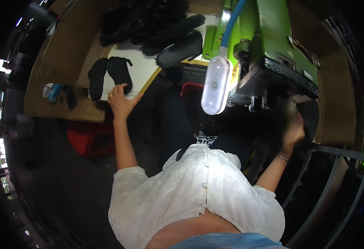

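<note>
My left hand reaches over the front edge of a white worktop. Its fingertips touch the near end of a black sole-shaped piece with a small tab at its far end. The thumb is spread away to the right, so the hand looks open. Close beside that piece, on its left, lies a second black sole-shaped piece. My right hand is below the head of a green machine, smeared by motion. A dark shape is next to it; whether the hand holds it cannot be told.
A heap of black sole-shaped pieces covers the back of the worktop. A white lamp on a blue cable hangs before the machine. Cardboard walls both sides. A red stool stands lower left, a metal rack at right.
</note>
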Motion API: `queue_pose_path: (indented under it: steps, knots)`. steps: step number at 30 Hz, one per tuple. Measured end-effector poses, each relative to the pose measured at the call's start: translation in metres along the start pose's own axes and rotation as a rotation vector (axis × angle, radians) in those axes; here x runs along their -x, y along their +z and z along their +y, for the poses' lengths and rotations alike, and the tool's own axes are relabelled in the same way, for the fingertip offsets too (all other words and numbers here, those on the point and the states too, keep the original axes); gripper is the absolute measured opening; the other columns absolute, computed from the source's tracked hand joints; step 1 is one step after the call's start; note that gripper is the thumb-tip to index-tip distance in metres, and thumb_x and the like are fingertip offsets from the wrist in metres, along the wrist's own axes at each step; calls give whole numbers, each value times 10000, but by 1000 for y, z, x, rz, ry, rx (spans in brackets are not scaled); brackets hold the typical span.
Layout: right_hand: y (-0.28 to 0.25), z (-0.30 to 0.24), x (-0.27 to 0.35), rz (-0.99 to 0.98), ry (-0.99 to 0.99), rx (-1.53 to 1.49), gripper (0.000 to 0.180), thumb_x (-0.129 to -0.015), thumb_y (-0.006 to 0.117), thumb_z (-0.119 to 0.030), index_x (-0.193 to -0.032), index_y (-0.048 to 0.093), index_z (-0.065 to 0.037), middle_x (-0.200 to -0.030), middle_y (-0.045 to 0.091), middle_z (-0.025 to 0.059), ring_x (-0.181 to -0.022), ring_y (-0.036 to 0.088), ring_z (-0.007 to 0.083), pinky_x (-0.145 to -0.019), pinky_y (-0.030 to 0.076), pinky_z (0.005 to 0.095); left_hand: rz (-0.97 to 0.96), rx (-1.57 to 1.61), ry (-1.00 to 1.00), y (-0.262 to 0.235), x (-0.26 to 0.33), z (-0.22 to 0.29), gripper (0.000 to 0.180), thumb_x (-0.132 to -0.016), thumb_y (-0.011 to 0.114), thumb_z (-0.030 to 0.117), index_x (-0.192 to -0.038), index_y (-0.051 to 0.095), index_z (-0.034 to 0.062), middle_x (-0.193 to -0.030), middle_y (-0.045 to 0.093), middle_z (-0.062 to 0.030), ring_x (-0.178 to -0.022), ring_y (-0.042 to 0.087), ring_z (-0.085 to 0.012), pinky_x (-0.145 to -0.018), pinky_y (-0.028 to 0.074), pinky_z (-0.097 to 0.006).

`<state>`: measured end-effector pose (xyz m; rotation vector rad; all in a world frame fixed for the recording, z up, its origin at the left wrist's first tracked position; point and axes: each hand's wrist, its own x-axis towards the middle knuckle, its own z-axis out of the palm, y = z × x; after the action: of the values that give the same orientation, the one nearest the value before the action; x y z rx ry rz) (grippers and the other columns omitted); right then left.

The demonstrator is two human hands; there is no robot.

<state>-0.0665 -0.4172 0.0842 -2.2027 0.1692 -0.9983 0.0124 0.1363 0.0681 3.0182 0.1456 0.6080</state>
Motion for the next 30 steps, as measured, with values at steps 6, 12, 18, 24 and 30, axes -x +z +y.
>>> queue_pose_path:
  steps: [6, 12, 18, 24, 30]
  knots:
    - [54, -74, 19, -392, -278, -88, 193, -899, 481, -117, -867, 636, -7, -823, 661, 116, -778, 641, 289, -816, 495, 416, 140, 357, 207, 10, 30, 43, 243, -675, 711, 75, -880, 582, 92, -904, 593, -56, -917, 531, -264, -841, 381, -374]
    - [70, -115, 40, -825, 9, -227, 594, -663, 789, -228, -1143, 540, 20, -1156, 562, 164, -1054, 567, 274, -870, 462, 324, 270, 1217, 475, -56, 54, 164, 366, -607, 765, -69, -872, 538, 40, -829, 622, -104, -707, 621, -195, -650, 501, -287]
    - [93, -76, 88, -1246, 290, -540, 399, -692, 775, -235, -1009, 639, -34, -981, 658, 82, -892, 622, 183, -805, 487, 276, -276, 1729, 39, -51, 79, 229, 360, -694, 766, 37, -979, 551, -15, -845, 633, -81, -762, 602, -116, -696, 501, -255]
    - [100, -102, 124, -971, 727, -960, 372, -736, 726, -57, -1076, 574, -51, -1018, 611, 52, -938, 577, 164, -801, 483, 307, -879, 1650, 72, -48, 51, 259, 218, -805, 683, 149, -947, 630, -8, -845, 654, -48, -753, 593, -93, -721, 484, -243]
    - [98, -106, 134, -947, 619, -772, 485, -673, 778, -94, -1107, 569, -38, -1008, 619, 52, -920, 589, 158, -805, 477, 292, -837, 1660, -35, -44, 59, 237, 189, -809, 677, 126, -935, 635, -9, -803, 647, -32, -705, 585, -82, -653, 491, -236]
